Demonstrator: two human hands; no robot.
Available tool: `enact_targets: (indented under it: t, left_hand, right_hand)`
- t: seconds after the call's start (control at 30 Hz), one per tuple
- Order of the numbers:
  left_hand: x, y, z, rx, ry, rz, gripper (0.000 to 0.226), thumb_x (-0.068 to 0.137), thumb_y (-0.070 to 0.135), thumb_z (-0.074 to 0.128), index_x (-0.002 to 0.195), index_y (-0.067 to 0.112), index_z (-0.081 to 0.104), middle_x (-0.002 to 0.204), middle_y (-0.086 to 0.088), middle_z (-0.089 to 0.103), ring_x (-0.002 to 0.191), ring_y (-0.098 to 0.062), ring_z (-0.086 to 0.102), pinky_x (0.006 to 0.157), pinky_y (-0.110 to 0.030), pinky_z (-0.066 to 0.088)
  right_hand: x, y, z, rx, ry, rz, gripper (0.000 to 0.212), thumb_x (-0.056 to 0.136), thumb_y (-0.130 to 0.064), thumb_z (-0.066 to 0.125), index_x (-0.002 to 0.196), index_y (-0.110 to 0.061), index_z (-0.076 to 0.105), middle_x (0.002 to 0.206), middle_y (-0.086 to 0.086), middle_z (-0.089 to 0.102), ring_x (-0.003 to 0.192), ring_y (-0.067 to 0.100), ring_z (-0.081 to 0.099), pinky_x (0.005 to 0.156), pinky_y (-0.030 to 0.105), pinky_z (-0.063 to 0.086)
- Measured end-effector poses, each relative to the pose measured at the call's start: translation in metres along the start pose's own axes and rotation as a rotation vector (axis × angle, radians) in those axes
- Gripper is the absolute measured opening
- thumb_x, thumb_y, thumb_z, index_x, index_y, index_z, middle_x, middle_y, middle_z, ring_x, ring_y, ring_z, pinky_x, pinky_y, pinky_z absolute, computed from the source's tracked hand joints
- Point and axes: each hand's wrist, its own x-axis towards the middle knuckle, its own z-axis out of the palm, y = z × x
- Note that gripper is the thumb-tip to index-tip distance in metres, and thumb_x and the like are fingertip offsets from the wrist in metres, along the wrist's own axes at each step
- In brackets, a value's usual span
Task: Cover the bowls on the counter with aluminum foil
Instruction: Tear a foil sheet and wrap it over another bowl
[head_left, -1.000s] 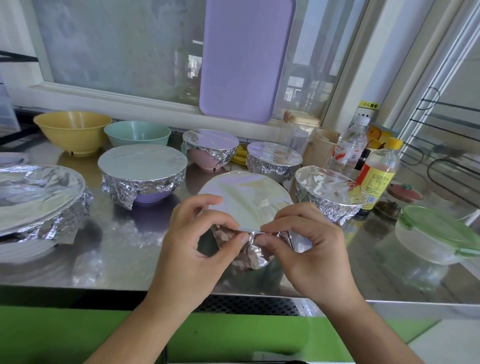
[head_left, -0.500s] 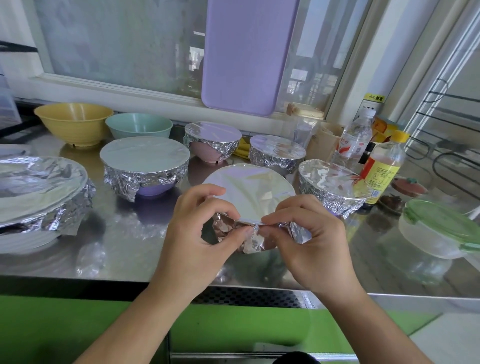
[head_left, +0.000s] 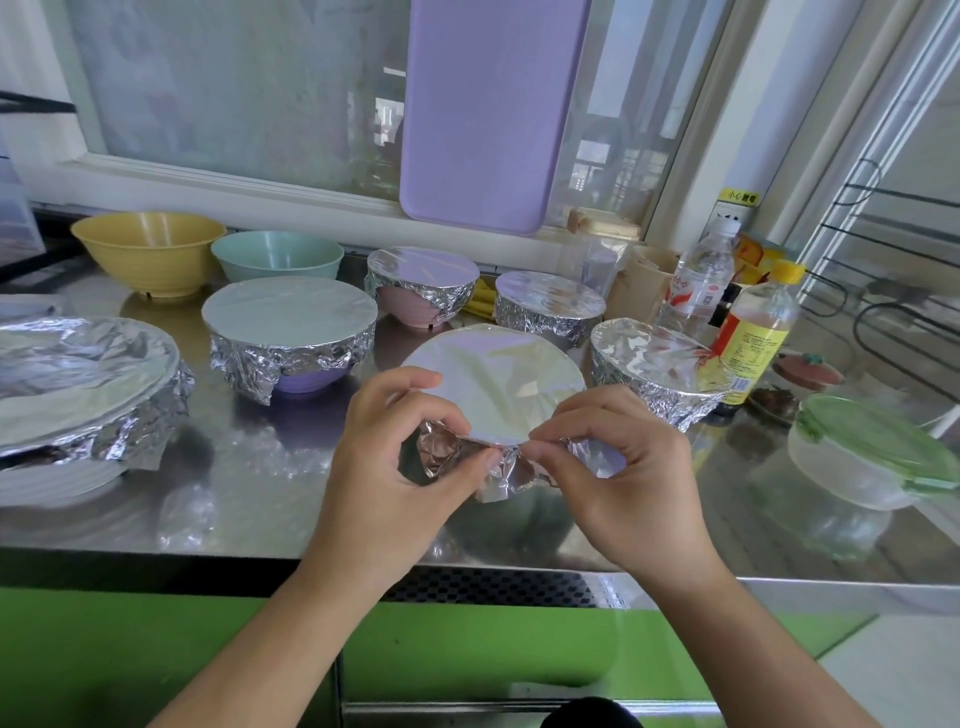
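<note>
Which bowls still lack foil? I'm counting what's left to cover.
Two at the back left: the yellow bowl and the teal bowl beside it, both open on top. Every other bowl wears foil, including the one both hands are crimping.

— How is the single view set?
— It is taken from head height, aimed forward and down over the near edge of the tabletop (head_left: 270, 499).

— How near is it held?
— Close: both forearms are seen entering from the bottom edge, and the window (head_left: 234, 88) behind is reached at the top.

— Is any overlap with a second view recorded?
— None; only one wide-angle view is supplied, and straight lines are bent near its edges.
</note>
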Motion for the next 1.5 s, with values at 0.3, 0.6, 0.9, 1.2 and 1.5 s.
enact_targets:
  t: [0.3,0.6,0.9,1.2,1.5]
  left_hand:
    - [0.0,0.0,-0.001,-0.005,0.015,-0.01,0.022,0.077,0.024,0.089,0.089,0.025,0.071,0.129,0.001,0.054,0.135,-0.02,0.052,0.103,-0.012,0.036]
    - [0.0,0.0,-0.002,0.004,0.033,-0.013,0.02,0.079,0.02,0.087,0.091,0.025,0.072,0.13,-0.001,0.054,0.136,-0.021,0.051,0.105,-0.012,0.035]
    - [-0.002,0.0,-0.002,-0.002,0.027,0.0,0.018,0.085,0.025,0.082,0.098,0.023,0.07,0.131,0.0,0.053,0.138,-0.022,0.05,0.107,-0.016,0.037]
    - [-0.005,-0.001,-0.002,-0.011,0.049,0.02,0.014,0.084,0.031,0.081,0.092,0.026,0.07,0.133,0.001,0.053,0.136,-0.028,0.051,0.096,-0.046,0.053]
    - [-0.003,-0.002,0.001,-0.011,0.039,0.084,0.007,0.085,0.026,0.082,0.086,0.024,0.076,0.124,-0.003,0.058,0.126,-0.031,0.058,0.098,-0.03,0.047]
  right_hand:
    - [-0.002,0.004,0.001,0.03,0.038,0.059,0.014,0.084,-0.002,0.086,0.085,-0.015,0.081,0.095,-0.003,0.072,0.096,0.02,0.071,0.086,0.027,0.054]
    - [0.007,0.009,-0.002,-0.104,-0.019,0.221,0.042,0.095,-0.033,0.074,0.136,-0.025,0.067,0.143,-0.018,0.058,0.131,0.004,0.056,0.11,0.026,0.045]
    - [-0.001,0.005,0.0,-0.127,-0.033,0.21,0.033,0.095,-0.042,0.069,0.121,-0.023,0.075,0.13,-0.017,0.068,0.125,0.003,0.062,0.103,0.031,0.053]
    - [-0.006,0.008,0.0,-0.043,0.094,0.082,0.015,0.092,-0.009,0.079,0.101,-0.02,0.083,0.117,-0.01,0.074,0.115,0.012,0.07,0.095,0.023,0.054]
    - [-0.017,0.011,0.009,-0.064,0.13,-0.055,0.02,0.089,-0.001,0.081,0.105,-0.012,0.085,0.119,-0.003,0.078,0.116,0.009,0.072,0.1,0.028,0.057]
